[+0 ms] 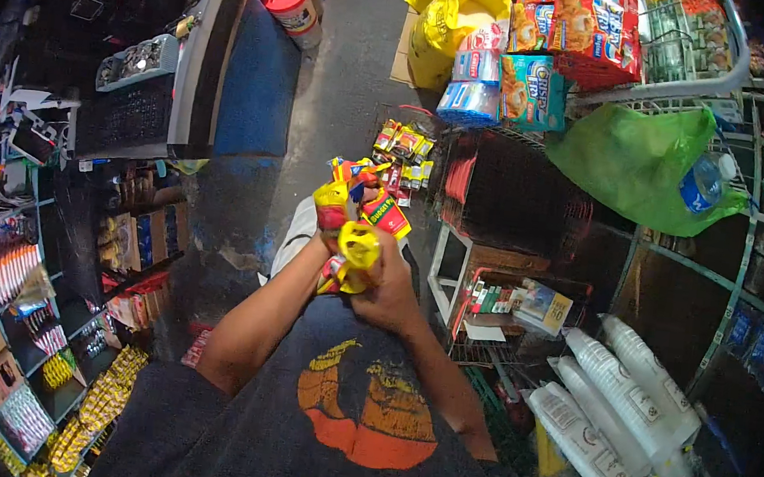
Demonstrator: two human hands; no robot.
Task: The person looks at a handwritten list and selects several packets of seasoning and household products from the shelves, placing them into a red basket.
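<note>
In front of my torso, both hands grip a bundle of yellow and red sachets (332, 204), which look joined in a strip. My left hand (322, 245) is largely covered by the packets. From the other side, my right hand (388, 282) curls around a folded, blurred yellow part of the bundle. A red and green sachet with yellow edges (387, 215) sticks out above my right hand. Just beyond, more small sachets (404, 144) lie in a red-rimmed wire basket (406, 108).
To the left stands a counter with a blue side (258, 86) and a coin tray (138, 63). Shelves of packets (15, 277) line the left. On the right are breading mix packs (534, 90), a green plastic bag (624, 159) and sleeves of plastic cups (584, 445).
</note>
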